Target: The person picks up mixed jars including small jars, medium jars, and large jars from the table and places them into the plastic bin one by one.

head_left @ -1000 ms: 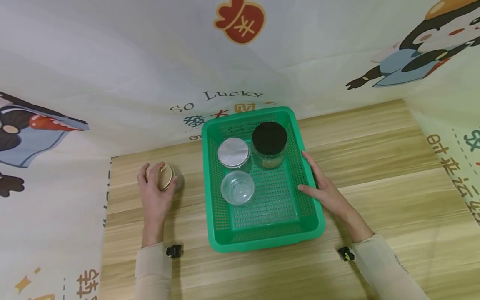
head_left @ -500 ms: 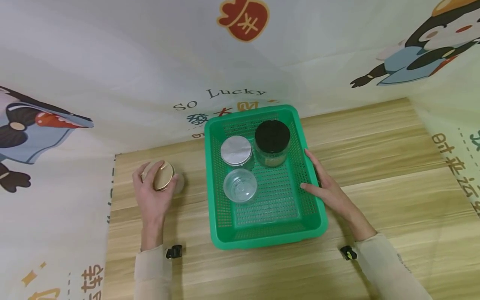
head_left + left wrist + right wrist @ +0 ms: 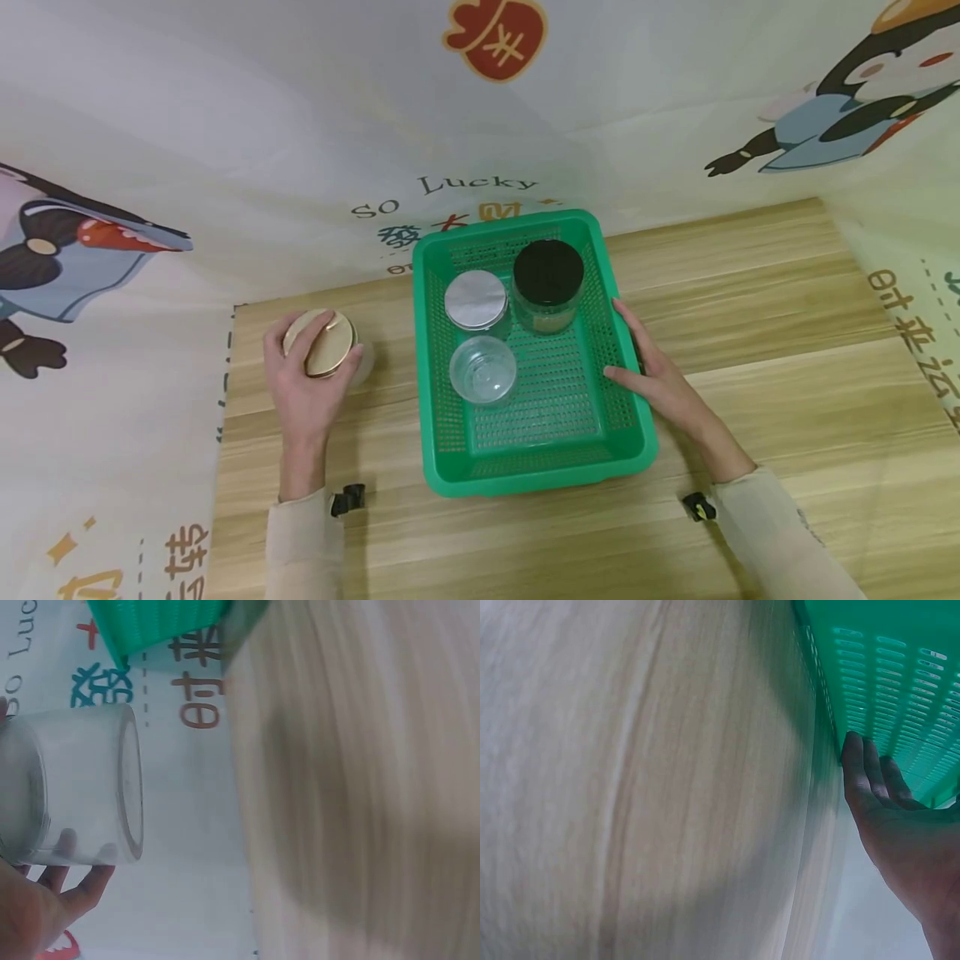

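Note:
My left hand (image 3: 303, 400) grips a clear jar with a gold lid (image 3: 335, 346), its fingers and thumb spread around the lid's edge. In the left wrist view the see-through jar (image 3: 82, 787) is held above the wooden table, its base off the surface. On the right, my other hand (image 3: 667, 392) holds the side of a green plastic basket (image 3: 536, 482), thumb over the rim and fingers along the outer wall. Inside the basket stand a jar with a black lid (image 3: 549, 272), a jar with a silver lid (image 3: 476, 299) and a clear round container (image 3: 483, 375).
Wood-grain table (image 3: 750, 308) stretches to both sides of the basket. A printed white cloth (image 3: 300, 150) rises behind and at the sides. Small black devices show beside the left wrist (image 3: 348, 499) and right wrist (image 3: 699, 507).
My left hand has raised the gold-lidded jar, which now looks larger and nearer the camera. The right hand keeps its hold on the basket. The whole view has shifted slightly.

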The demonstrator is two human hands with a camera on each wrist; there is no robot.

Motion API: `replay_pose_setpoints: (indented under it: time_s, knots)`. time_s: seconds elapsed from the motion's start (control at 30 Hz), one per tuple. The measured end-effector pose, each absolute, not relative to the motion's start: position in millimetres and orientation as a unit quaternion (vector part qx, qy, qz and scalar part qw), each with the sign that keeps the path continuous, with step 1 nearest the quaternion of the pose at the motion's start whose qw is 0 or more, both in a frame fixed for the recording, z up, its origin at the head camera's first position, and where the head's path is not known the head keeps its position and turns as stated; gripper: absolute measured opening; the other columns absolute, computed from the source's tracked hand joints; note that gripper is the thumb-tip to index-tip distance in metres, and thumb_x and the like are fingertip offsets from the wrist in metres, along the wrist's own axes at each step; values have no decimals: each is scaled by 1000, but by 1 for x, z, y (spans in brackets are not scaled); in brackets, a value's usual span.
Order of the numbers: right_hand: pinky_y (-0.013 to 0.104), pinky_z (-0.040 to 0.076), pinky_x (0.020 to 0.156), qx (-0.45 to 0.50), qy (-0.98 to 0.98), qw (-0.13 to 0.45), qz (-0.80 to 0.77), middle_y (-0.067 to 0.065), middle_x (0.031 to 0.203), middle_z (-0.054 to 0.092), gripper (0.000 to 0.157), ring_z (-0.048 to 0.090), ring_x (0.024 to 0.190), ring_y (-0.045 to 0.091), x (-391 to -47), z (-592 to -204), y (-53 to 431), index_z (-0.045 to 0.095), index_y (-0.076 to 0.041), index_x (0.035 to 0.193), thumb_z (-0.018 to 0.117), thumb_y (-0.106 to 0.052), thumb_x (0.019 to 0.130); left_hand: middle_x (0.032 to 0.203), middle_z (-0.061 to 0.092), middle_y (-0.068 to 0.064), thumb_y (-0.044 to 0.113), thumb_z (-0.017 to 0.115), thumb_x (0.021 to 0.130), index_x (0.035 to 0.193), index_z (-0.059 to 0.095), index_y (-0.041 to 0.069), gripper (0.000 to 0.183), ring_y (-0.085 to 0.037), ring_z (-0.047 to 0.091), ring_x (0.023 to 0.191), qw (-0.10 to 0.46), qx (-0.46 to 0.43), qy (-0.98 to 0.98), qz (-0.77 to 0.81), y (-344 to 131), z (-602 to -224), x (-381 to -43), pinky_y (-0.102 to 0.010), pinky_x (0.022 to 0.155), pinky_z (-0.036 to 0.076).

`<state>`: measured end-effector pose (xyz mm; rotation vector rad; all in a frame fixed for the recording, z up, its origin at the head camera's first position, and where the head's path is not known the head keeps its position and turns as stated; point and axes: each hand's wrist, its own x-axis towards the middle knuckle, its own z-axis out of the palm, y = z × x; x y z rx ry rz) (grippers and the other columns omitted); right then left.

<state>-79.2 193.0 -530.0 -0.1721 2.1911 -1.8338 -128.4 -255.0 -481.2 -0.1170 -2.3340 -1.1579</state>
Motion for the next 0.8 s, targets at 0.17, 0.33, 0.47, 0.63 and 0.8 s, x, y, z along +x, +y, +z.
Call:
replay_pose_setpoints:
  time_s: [0.17, 0.33, 0.47, 0.63, 0.8]
  knots:
    - [61, 40, 99, -60, 755, 138, -638, 4, 165, 13, 84, 33, 139, 38, -80, -529, 193, 9, -47, 157, 61, -17, 98, 129, 52, -28, 8, 88, 63, 114, 74, 4, 52, -36, 47, 121, 271, -70, -858, -430, -241, -456, -123, -48, 93, 36]
    - [61, 39, 99, -59, 758, 134, -636, 3, 165, 13, 84, 32, 139, 37, -81, -529, 193, 9, -47, 157, 61, -17, 98, 125, 52, -31, 7, 87, 63, 111, 74, 0, 50, -36, 47, 118, 267, -86, -859, -427, -229, -433, -115, -45, 92, 37]
    - [61, 38, 100, -62, 761, 131, -632, 3, 165, 14, 84, 31, 140, 35, -82, -529, 192, 9, -47, 157, 61, -17, 97, 121, 54, -34, 11, 86, 64, 109, 74, -2, 48, -44, 48, 114, 280, -99, -849, -437, -226, -427, -113, -44, 91, 35]
    - [61, 39, 99, -62, 761, 132, -633, 4, 165, 14, 84, 32, 139, 37, -81, -530, 193, 9, -47, 157, 60, -17, 98, 116, 55, -38, 23, 82, 67, 106, 74, -4, 48, -51, 50, 109, 304, -117, -840, -433, -223, -427, -111, -41, 91, 36]
    - [60, 41, 97, -60, 760, 135, -633, 6, 164, 14, 83, 34, 137, 39, -79, -530, 193, 9, -47, 157, 60, -18, 98, 115, 56, -38, 21, 80, 67, 105, 75, -4, 45, -52, 51, 108, 310, -122, -840, -429, -220, -425, -109, -37, 91, 38]
